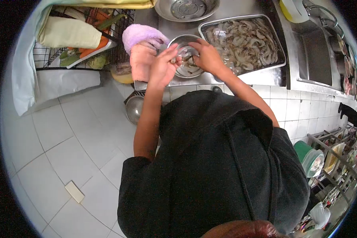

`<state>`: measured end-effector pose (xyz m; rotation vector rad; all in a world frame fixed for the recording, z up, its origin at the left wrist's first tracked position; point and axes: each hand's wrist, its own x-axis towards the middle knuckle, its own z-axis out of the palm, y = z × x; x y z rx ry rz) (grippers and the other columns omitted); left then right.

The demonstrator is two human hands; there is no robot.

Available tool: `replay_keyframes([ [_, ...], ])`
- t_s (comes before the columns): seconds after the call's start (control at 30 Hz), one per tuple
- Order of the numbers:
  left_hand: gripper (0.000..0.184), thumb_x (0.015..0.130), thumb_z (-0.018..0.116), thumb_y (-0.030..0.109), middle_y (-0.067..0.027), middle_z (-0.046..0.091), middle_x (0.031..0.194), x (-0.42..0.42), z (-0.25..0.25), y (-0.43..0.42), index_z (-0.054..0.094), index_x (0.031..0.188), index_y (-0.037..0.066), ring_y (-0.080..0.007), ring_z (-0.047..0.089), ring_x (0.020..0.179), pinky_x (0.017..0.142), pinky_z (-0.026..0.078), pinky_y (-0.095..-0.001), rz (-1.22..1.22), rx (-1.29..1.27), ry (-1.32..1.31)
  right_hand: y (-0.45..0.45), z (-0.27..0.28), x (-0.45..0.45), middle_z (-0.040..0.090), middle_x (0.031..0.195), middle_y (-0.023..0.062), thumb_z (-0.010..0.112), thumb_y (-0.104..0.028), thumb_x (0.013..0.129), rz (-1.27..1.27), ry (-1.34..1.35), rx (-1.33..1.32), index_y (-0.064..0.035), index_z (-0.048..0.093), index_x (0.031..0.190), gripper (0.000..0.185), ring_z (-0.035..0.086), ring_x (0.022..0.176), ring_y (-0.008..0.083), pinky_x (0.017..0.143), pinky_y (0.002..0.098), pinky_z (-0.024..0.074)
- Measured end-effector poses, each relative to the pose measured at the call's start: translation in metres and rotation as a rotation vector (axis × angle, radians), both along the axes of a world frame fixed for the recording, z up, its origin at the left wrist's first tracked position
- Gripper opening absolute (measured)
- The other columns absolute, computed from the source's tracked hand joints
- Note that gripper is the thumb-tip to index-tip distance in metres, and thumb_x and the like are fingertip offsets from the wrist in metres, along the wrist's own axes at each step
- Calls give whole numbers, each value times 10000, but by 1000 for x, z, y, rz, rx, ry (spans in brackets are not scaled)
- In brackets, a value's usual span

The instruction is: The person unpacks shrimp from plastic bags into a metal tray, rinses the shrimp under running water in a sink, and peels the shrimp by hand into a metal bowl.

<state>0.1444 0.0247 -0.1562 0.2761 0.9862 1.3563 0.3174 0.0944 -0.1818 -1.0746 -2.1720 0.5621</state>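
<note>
A round metal bowl (181, 39) stands at the counter's front edge, with several pale shrimp pieces (193, 70) inside. Over the bowl's left side is my left hand (164, 65), palm turned up and fingers curled inward around something small that I cannot make out. My right hand (207, 56) reaches in over the bowl's right rim with its fingers bent down; what lies at their tips is unclear. Just to the right, a rectangular metal tray (282, 45) is heaped with raw grey shrimp (246, 41).
A purple towel (142, 35) and a pink cloth (142, 63) lie left of the bowl. Behind stands a larger metal basin (168, 15). Vegetables (93, 51) fill a wire rack at left. A sink (314, 59) is at right. Another metal bowl (134, 109) sits below the counter.
</note>
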Motion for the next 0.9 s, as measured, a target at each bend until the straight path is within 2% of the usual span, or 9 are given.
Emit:
replay_keyframes([
  [0.03,369,909,554,56,-113,558,1091,-1,1,0,477,1260,-31,-157,549,837,750,460,-283,-21,-9,-79,3,2,3,629,1123,183,649,-80,705,29,76,-121,-72,659,1108,404,648,908,333,767,394,524],
  [0.13,362,903,561,54,-86,565,1038,5,4,3,489,1250,-23,-150,539,808,737,459,-282,-90,-49,-232,0,44,7,664,1021,175,673,-121,740,141,228,-482,-56,677,1058,325,666,824,322,745,387,527],
  [0.23,318,901,561,60,-85,597,1017,8,-4,6,535,1211,-9,-131,537,780,717,465,-247,-106,-80,-194,4,31,13,683,885,167,681,-143,765,185,278,-495,-43,702,982,240,671,755,311,713,373,531],
  [0.37,321,894,572,63,-97,609,1056,16,6,3,543,1206,-6,-125,533,773,713,462,-264,-161,-20,-85,5,24,18,676,793,155,666,-90,756,168,280,-158,-27,711,868,136,651,727,332,684,375,524],
  [0.57,374,879,601,60,-99,607,1051,3,26,0,515,1233,-24,-148,582,759,728,481,-285,-82,41,115,9,62,26,671,821,143,685,-89,770,-39,316,23,-13,679,940,186,650,734,308,659,362,516],
  [0.67,348,882,592,45,-73,610,1035,-2,28,7,524,1217,-18,-141,574,753,724,485,-284,-125,43,14,5,50,11,681,840,102,683,-102,790,129,509,44,-19,659,1022,248,645,702,252,652,344,518],
  [0.7,341,882,591,42,-69,610,1030,-2,26,8,526,1212,-16,-139,573,752,723,485,-283,-155,36,-13,1,37,9,673,810,67,685,-105,795,200,569,-278,-6,644,1046,273,614,675,160,635,305,511],
  [0.8,314,881,591,29,-66,610,1006,6,30,6,539,1188,-8,-140,581,768,726,487,-280,-196,11,123,6,29,13,662,794,67,670,-73,793,228,714,-903,13,646,1014,238,587,665,96,617,274,496],
  [0.9,309,880,601,36,-76,609,991,6,21,-1,539,1179,-13,-151,587,796,734,489,-284,-149,-16,207,5,30,20,662,805,76,647,-12,768,206,492,-725,20,654,949,183,604,664,114,604,270,495],
])
